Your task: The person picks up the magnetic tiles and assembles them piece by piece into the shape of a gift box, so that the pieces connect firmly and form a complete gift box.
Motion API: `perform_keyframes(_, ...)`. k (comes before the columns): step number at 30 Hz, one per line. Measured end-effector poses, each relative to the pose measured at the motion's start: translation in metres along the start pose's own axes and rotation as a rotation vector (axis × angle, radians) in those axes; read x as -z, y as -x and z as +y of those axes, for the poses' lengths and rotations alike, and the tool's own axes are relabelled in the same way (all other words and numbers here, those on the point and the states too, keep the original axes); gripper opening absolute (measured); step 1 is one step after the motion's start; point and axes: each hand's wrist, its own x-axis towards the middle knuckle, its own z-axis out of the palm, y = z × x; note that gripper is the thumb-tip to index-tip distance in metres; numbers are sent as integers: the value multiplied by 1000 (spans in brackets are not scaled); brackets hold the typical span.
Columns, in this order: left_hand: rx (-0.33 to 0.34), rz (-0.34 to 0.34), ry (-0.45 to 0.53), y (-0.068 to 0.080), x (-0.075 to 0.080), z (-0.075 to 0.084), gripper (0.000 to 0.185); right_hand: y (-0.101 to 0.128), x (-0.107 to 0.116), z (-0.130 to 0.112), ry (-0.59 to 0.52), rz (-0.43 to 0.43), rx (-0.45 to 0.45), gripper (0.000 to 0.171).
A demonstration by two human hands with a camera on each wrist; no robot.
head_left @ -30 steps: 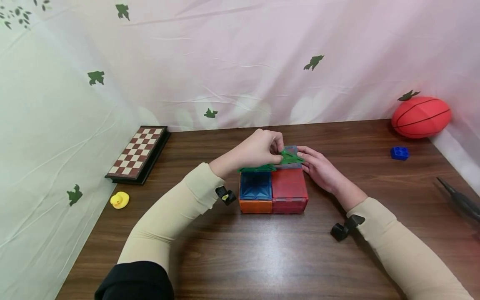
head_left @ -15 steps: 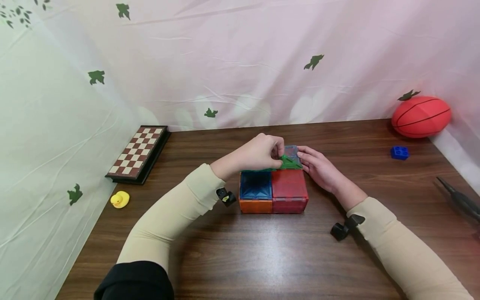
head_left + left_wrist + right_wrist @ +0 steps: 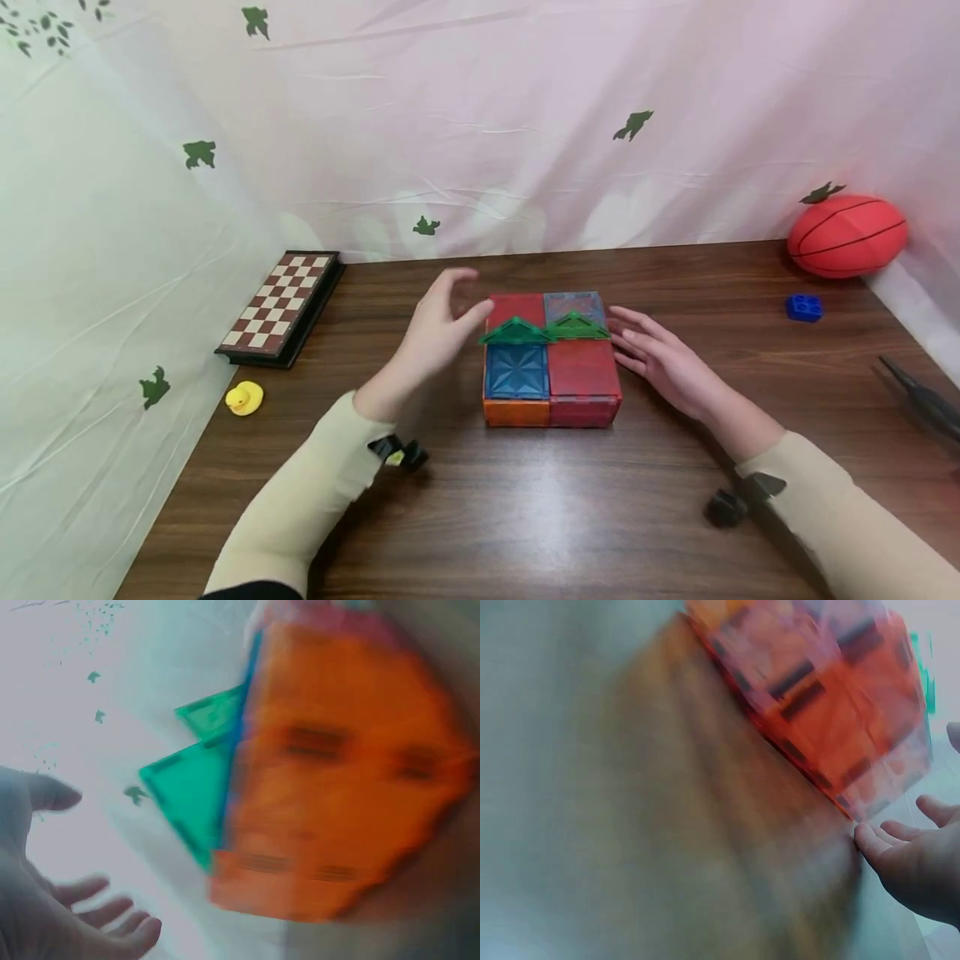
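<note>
A low box of see-through magnetic tiles [image 3: 586, 367] sits mid-table, with red, blue and pale tiles on top and an orange tile [image 3: 516, 413] on its front. Across the middle of the top, two green triangle tiles stand side by side, one on the left [image 3: 517, 332] and one on the right [image 3: 576, 326]. My left hand [image 3: 423, 342] is off the box's left side, thumb and fingers spread, holding nothing. Beside the right side is my right hand [image 3: 663, 358], fingers loosely extended; I cannot tell if its fingertips touch the box. Both wrist views are blurred.
At the left lie a chessboard [image 3: 279, 308] and a yellow rubber duck [image 3: 243, 398]. To the right are a red ball [image 3: 847, 237], a blue toy brick [image 3: 804, 307] and a dark pointed tool [image 3: 926, 402]. A pale cloth hangs behind the wooden table [image 3: 540, 533].
My left hand has let go of the right green triangle tile and moved left, off the box. My right hand has drawn slightly right. Both triangles stay standing on top.
</note>
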Motion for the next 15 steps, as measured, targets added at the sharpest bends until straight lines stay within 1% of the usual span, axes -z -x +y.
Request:
perform_keyframes(1, 54, 15, 35, 10, -1, -6, 48, 7, -1, 0, -1, -9, -2, 61)
perform_keyframes(2, 109, 13, 73, 19, -4, -12, 48, 14, -2, 0, -2, -21, -2, 61)
perform_keyframes(3, 158, -8, 105, 28, -7, -18, 49, 21, -4, 1, 0, -31, -2, 60)
perform_keyframes(5, 230, -85, 201, 44, -15, -28, 53, 32, -6, 2, 0, -50, -2, 60)
perform_keyframes(7, 296, -184, 334, 56, -23, -33, 57, 39, -9, 2, 0, -64, -10, 60)
perform_keyframes(8, 321, -222, 404, 61, -26, -35, 59, 41, -11, 2, -1, -65, -17, 60)
perform_keyframes(9, 340, -250, 465, 64, -29, -36, 61, 42, -12, 3, -3, -64, -24, 60)
perform_keyframes(11, 366, -280, 560, 67, -32, -37, 62, 43, -15, 4, -11, -61, -34, 61)
perform_keyframes(13, 370, -286, 582, 67, -35, -38, 62, 42, -16, 4, -17, -56, -38, 62)
perform_keyframes(15, 366, -277, 575, 64, -36, -39, 62, 40, -17, 4, -27, -53, -34, 63)
